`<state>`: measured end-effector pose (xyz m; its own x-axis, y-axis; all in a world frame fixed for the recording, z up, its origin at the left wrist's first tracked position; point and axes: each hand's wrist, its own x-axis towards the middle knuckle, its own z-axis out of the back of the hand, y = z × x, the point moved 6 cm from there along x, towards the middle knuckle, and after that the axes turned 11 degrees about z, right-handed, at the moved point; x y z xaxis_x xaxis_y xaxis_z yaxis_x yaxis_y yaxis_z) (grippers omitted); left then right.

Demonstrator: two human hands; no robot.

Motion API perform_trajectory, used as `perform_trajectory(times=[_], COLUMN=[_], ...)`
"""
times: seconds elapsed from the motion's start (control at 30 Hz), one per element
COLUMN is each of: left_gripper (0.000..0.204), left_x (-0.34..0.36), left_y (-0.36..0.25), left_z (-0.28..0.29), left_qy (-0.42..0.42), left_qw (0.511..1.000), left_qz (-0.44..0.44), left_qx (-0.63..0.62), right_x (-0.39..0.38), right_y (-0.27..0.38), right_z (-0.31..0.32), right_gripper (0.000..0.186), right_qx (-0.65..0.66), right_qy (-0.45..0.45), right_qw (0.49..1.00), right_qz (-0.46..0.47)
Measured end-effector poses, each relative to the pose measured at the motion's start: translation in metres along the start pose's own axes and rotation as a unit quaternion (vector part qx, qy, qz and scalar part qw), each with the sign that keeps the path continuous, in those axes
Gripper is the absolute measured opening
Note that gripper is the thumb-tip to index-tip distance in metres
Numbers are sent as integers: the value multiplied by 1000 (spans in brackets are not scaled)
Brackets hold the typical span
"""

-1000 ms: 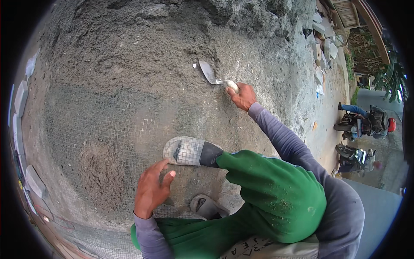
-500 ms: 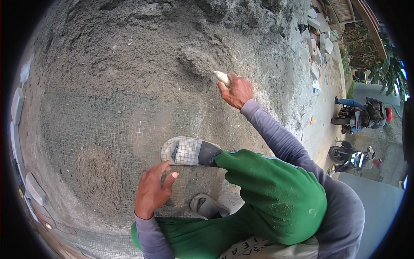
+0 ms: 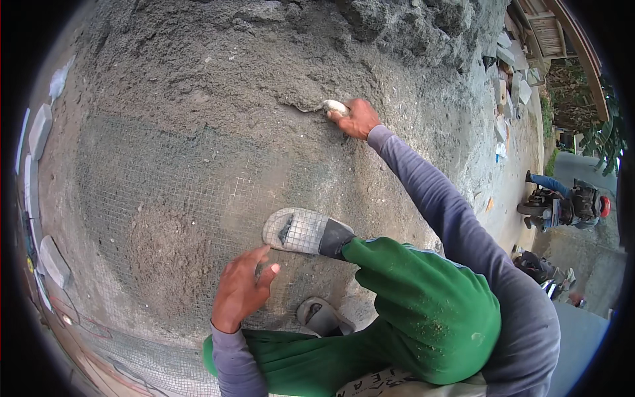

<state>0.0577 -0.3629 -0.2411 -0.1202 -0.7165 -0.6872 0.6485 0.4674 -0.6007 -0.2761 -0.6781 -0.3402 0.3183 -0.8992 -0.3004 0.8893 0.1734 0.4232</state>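
My right hand [image 3: 357, 119] reaches far forward and grips the pale handle of a trowel [image 3: 333, 106], whose blade is buried in the grey sand pile [image 3: 264, 66]. My left hand [image 3: 239, 291] hovers low over the wire mesh screen [image 3: 165, 192], fingers spread, holding nothing. A small mound of sieved sand [image 3: 169, 258] lies on the mesh to the left of that hand. My sandalled foot [image 3: 307, 233] rests on the mesh, the other sandal [image 3: 322, 315] just behind it. Green trousers [image 3: 423, 317] cover my bent knee.
Grey blocks [image 3: 40, 132] line the left edge of the mesh. Broken pieces of rubble [image 3: 509, 73] lie at the pile's upper right. A person sits on a parked motorbike [image 3: 569, 205] on the road at the right, with another bike [image 3: 546, 271] below.
My right hand has pushed further forward and up, driving the trowel blade into the sand so that it no longer shows. The left hand has stayed over the mesh.
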Motion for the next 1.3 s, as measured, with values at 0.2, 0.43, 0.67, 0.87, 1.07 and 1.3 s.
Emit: perform_trajectory(times=[0.2, 0.43, 0.67, 0.87, 1.07, 1.3], left_gripper=[48, 51, 51, 52, 51, 51], left_x=[-19, -32, -55, -91, -127, -145], left_y=[1, 14, 16, 7, 20, 13], left_z=[4, -20, -21, -11, -15, -13], left_qy=[-88, 3, -61, -30, -62, -63], left_qw=[993, 999, 996, 999, 994, 994], left_qz=[-66, -31, -50, 1, 6, 35], left_qx=[-52, -31, -52, -38, -94, -80], right_x=[43, -20, -72, -60, -92, -124], right_y=[45, 163, 295, 323, 344, 391], right_z=[-4, -29, -90, -143, -159, -166], right_gripper=[53, 41, 34, 35, 33, 41], right_qx=[-99, -108, -36, -72, -64, -133], right_qy=[-82, -67, 0, 33, 42, 52], right_qw=[992, 978, 913, 922, 891, 830], right_qz=[8, 164, 406, 379, 448, 539])
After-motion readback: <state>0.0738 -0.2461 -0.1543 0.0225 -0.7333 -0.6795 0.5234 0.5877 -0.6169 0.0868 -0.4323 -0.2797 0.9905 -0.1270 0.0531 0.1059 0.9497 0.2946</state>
